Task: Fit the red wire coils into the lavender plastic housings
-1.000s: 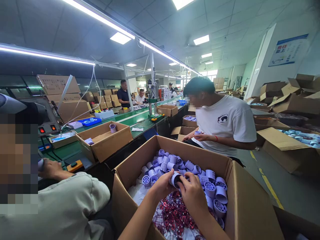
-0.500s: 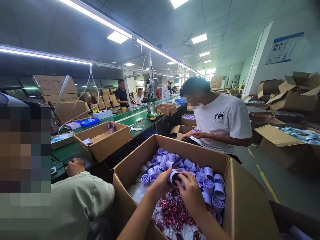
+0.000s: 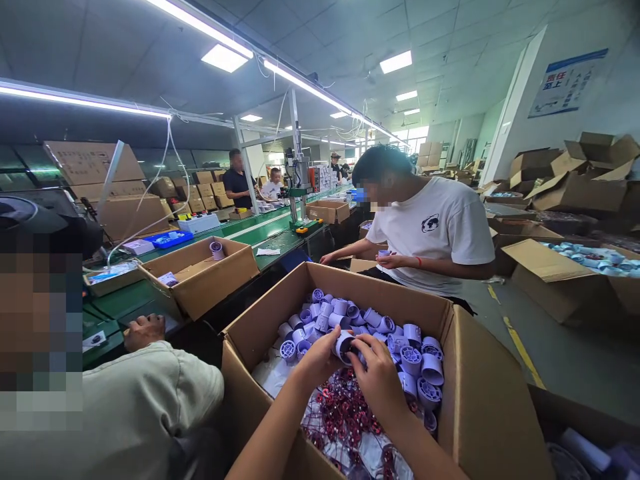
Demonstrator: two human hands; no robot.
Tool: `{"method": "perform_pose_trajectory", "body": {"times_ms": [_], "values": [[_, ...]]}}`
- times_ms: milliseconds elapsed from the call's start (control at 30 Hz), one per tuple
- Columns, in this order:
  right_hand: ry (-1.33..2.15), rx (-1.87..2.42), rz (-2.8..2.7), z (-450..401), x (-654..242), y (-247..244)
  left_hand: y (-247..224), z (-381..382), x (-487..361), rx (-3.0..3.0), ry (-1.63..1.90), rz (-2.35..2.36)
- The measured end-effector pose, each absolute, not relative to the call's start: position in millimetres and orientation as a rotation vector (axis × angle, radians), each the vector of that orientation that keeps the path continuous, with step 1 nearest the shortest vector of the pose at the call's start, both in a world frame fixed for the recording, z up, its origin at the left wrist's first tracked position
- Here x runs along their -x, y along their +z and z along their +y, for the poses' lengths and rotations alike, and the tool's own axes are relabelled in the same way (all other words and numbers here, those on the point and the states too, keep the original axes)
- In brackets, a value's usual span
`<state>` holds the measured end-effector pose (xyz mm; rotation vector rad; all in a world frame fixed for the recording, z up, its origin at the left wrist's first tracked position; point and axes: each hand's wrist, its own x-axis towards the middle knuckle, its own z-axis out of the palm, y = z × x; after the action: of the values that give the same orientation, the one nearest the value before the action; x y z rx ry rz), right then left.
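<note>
My left hand (image 3: 323, 357) is wrapped round a short white plastic cylinder housing (image 3: 344, 345), its dark open end turned toward my right. My right hand (image 3: 373, 367) has its fingertips at that opening; whether they pinch a small part inside is hidden. Both hands are over a large cardboard box (image 3: 463, 393). Many similar lavender-white cylinder housings (image 3: 411, 357) are heaped at its far and right sides, some showing spoked ends. Nearer me, below my hands, lies a tangle of small red parts with dark wires (image 3: 345, 413) on white plastic sheeting (image 3: 273, 373).
At my left sits a co-worker in a grey-green sleeve (image 3: 150, 400). Across the box, another co-worker in a white T-shirt (image 3: 440, 227) holds a similar piece. A smaller carton (image 3: 220, 280) stands on the green workbench (image 3: 270, 233). More open cartons (image 3: 555, 287) line the right.
My view has shifted slightly. My hands stay on the same housing, with the right fingers still at its opening. The co-worker across has stretched an arm toward a carton on the left.
</note>
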<state>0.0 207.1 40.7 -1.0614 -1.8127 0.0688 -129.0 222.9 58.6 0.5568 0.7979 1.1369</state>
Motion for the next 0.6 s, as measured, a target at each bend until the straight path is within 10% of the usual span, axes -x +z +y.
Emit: {"method": "perform_pose_trajectory", "body": {"times_ms": [600], "values": [[0.108, 1.211, -1.872, 207.1, 2.8, 44.4, 49.2, 222.9, 129.5, -0.724, 1.118, 0.795]]}}
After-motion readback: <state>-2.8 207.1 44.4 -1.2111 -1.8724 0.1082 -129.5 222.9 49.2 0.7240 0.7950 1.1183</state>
